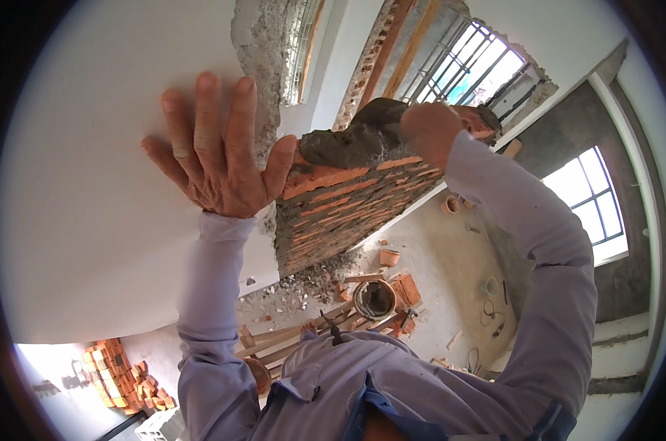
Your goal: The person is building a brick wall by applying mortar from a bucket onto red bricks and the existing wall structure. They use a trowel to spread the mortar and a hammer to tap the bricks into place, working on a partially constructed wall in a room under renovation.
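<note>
My left hand lies flat against the white wall, fingers spread, its thumb beside the end of a brick wall. Wet grey mortar is heaped along the top of that brickwork. Over the far part of the top course, my right hand is closed on a trowel, its dark, mortar-smeared blade touching the mortar. The fingers hide the trowel's handle. Just beyond this hand, an orange brick sits at the wall's far end.
Far below stands a round bucket of mortar by loose bricks and wooden planks. Rubble lies at the wall's foot. Stacked bricks are at lower left. A barred window opening is beyond the wall.
</note>
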A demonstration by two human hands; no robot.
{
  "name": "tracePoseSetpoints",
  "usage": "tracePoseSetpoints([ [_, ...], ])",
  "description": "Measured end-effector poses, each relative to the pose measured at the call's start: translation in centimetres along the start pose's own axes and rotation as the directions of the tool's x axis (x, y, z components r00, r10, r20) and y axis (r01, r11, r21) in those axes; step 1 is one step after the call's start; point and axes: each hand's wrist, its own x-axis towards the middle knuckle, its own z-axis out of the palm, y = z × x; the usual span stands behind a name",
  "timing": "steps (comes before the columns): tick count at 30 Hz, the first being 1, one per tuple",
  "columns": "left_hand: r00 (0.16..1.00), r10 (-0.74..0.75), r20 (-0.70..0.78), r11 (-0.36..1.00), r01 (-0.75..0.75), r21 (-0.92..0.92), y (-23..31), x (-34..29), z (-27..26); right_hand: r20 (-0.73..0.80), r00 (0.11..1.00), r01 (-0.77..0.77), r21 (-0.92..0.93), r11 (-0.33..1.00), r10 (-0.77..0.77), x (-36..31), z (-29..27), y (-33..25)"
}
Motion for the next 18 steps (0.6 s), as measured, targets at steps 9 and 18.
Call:
tracePoseSetpoints([
  [9,1.000,0.002,-0.007,1.000,-0.002,0.017,0.1,0.2,0.0,-0.329,0.942,0.115,0.144,0.983,-0.062,-0.6,-3.9,-4.3],
  [18,1.000,0.028,0.005,0.998,-0.028,0.056,0.2,0.2,-0.2,-0.304,0.910,0.099,0.821,0.562,0.283,-8.5,13.7,-6.6],
])
